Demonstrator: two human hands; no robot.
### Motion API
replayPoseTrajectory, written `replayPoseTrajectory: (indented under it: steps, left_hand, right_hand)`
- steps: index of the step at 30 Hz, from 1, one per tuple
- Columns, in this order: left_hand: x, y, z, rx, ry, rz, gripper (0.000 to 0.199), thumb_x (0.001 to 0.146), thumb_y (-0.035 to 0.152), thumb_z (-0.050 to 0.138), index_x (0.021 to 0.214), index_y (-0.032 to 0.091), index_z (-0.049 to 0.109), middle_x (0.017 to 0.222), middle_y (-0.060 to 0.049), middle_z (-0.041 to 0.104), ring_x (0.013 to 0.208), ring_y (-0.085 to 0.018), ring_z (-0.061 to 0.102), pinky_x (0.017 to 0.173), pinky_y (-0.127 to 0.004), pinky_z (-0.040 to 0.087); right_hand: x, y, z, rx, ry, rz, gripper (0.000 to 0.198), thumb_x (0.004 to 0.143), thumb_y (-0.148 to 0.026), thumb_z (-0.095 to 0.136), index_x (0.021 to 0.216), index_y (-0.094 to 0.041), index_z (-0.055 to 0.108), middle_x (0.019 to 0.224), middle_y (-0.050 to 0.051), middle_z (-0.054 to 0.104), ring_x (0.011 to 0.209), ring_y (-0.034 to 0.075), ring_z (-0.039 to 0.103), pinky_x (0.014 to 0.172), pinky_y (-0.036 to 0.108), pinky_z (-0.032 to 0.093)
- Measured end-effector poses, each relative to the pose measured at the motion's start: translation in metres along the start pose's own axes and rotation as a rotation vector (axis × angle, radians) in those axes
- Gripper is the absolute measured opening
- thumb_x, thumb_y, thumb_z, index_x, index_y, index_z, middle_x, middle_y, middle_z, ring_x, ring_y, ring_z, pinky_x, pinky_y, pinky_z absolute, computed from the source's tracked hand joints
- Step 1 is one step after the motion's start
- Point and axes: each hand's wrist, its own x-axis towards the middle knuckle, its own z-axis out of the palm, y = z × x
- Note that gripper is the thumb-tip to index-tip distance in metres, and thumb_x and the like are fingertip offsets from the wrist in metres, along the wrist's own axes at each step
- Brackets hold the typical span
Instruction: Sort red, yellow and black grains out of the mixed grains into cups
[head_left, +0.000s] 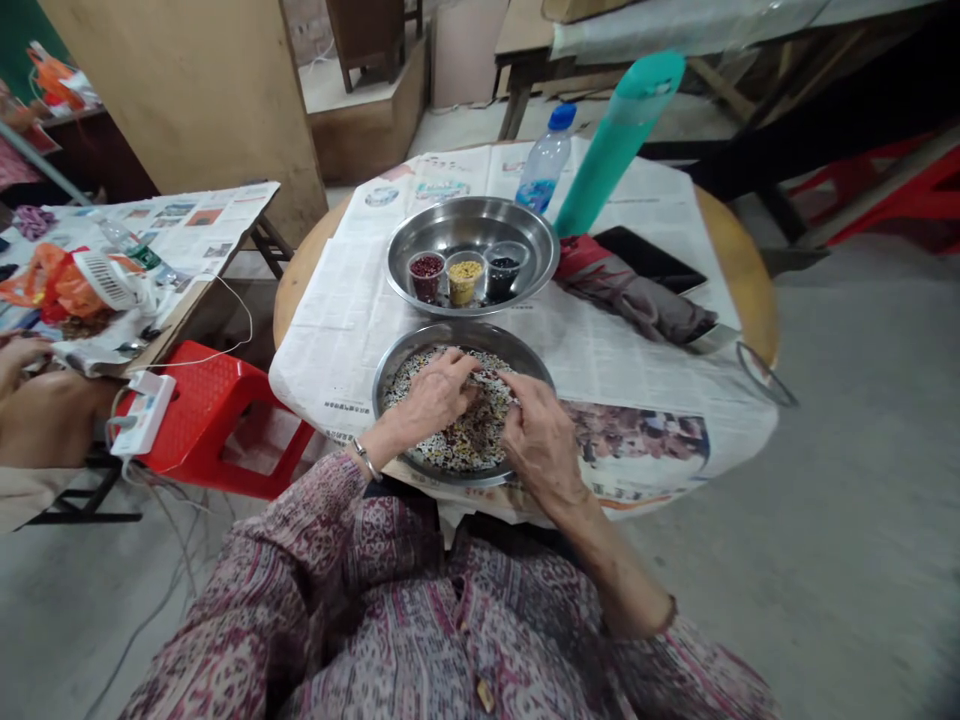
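A shallow steel basin (387,366) in front of me holds a mix of pale grains with yellow, dark red and black beans (469,450). My left hand (439,395) reaches over its left side, fingers bent together into the mix. Over the right rim is my right hand (544,440), fingers curled and index finger pointing at the mix. Whatever either hand's fingertips pinch is too small to make out. Behind stands a second steel basin (465,215) with three clear cups: dark red beans (427,268), yellow beans (465,278) and black beans (502,268).
Newspaper (330,320) covers the round table. At its back stand a water bottle (545,160) and a tall teal container (622,145); a folded grey-red umbrella (637,290) lies right. Left are a red stool (210,420) with a power strip (146,412) and another person's leg (56,425).
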Motion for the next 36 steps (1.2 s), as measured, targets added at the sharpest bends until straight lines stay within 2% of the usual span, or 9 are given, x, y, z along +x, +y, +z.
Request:
replayPoseTrajectory:
  steps: [4, 6, 10, 13, 18, 22, 28, 32, 36]
  left_hand:
    - [0.008, 0.008, -0.004, 0.164, -0.157, -0.047, 0.076, 0.078, 0.048, 0.079, 0.14, 0.018, 0.047, 0.146, -0.015, 0.045, 0.132, -0.036, 0.043, 0.106, -0.051, 0.045]
    - [0.014, 0.012, 0.003, 0.207, -0.196, -0.041, 0.085, 0.074, 0.049, 0.082, 0.143, 0.019, 0.044, 0.148, -0.017, 0.042, 0.132, -0.038, 0.042, 0.106, -0.054, 0.044]
    - [0.024, 0.013, 0.02, 0.166, -0.217, 0.094, 0.047, 0.084, 0.031, 0.071, 0.128, 0.021, 0.056, 0.134, -0.011, 0.053, 0.124, -0.031, 0.05, 0.103, -0.046, 0.047]
    - [0.022, 0.011, 0.019, 0.072, -0.337, 0.179, 0.028, 0.087, 0.013, 0.058, 0.114, 0.016, 0.062, 0.115, -0.009, 0.062, 0.108, -0.023, 0.059, 0.096, -0.035, 0.05]
    - [-0.004, 0.011, -0.012, -0.032, -0.406, 0.235, 0.019, 0.089, 0.008, 0.054, 0.1, 0.016, 0.067, 0.103, -0.007, 0.068, 0.101, -0.019, 0.063, 0.097, -0.031, 0.049]
    - [-0.032, 0.013, -0.04, -0.051, -0.476, 0.258, 0.016, 0.095, 0.015, 0.055, 0.1, 0.017, 0.07, 0.101, -0.005, 0.069, 0.103, -0.018, 0.064, 0.098, -0.029, 0.049]
    - [-0.048, 0.016, -0.034, 0.025, -0.556, 0.272, 0.028, 0.098, 0.01, 0.046, 0.11, 0.023, 0.069, 0.107, -0.003, 0.066, 0.099, -0.015, 0.062, 0.089, -0.025, 0.05]
    - [-0.038, 0.019, -0.019, 0.154, -0.508, 0.129, 0.031, 0.093, 0.004, 0.044, 0.106, 0.019, 0.068, 0.112, -0.007, 0.062, 0.091, -0.017, 0.062, 0.075, -0.027, 0.051]
    - [-0.029, 0.018, -0.02, 0.213, -0.302, 0.029, 0.02, 0.094, 0.013, 0.051, 0.109, 0.018, 0.063, 0.119, -0.009, 0.057, 0.105, -0.023, 0.058, 0.084, -0.033, 0.052]
  right_hand:
    - [-0.009, 0.004, 0.007, 0.003, 0.117, 0.033, 0.045, 0.083, -0.005, 0.038, 0.117, -0.019, 0.063, 0.11, 0.012, 0.069, 0.107, 0.025, 0.063, 0.096, 0.046, 0.053]
    - [-0.012, 0.004, 0.011, -0.013, 0.127, 0.056, 0.039, 0.082, -0.006, 0.039, 0.11, -0.019, 0.063, 0.104, 0.011, 0.068, 0.101, 0.025, 0.063, 0.091, 0.043, 0.053]
    - [-0.012, 0.002, 0.012, -0.045, 0.135, 0.098, 0.036, 0.078, -0.004, 0.039, 0.102, -0.021, 0.06, 0.099, 0.01, 0.063, 0.096, 0.025, 0.059, 0.086, 0.04, 0.051]
    - [-0.011, 0.001, 0.011, -0.032, 0.146, 0.113, 0.034, 0.077, -0.004, 0.038, 0.099, -0.021, 0.057, 0.096, 0.009, 0.061, 0.094, 0.024, 0.057, 0.084, 0.039, 0.05]
    - [-0.013, 0.002, 0.011, -0.014, 0.155, 0.1, 0.034, 0.076, -0.005, 0.037, 0.101, -0.02, 0.056, 0.098, 0.01, 0.061, 0.095, 0.025, 0.057, 0.086, 0.041, 0.049]
    - [-0.013, 0.003, 0.012, -0.018, 0.148, 0.098, 0.034, 0.077, -0.006, 0.037, 0.1, -0.02, 0.057, 0.096, 0.01, 0.062, 0.093, 0.024, 0.058, 0.083, 0.04, 0.049]
    - [-0.014, 0.005, 0.013, -0.022, 0.136, 0.084, 0.034, 0.077, -0.006, 0.038, 0.101, -0.02, 0.058, 0.096, 0.009, 0.063, 0.092, 0.024, 0.059, 0.083, 0.04, 0.05]
    - [-0.014, 0.006, 0.013, -0.043, 0.136, 0.078, 0.034, 0.077, -0.005, 0.038, 0.1, -0.02, 0.057, 0.096, 0.009, 0.064, 0.092, 0.024, 0.06, 0.084, 0.04, 0.05]
    - [-0.014, 0.006, 0.014, -0.025, 0.146, 0.07, 0.035, 0.075, -0.005, 0.039, 0.1, -0.021, 0.057, 0.096, 0.008, 0.064, 0.092, 0.024, 0.06, 0.086, 0.04, 0.051]
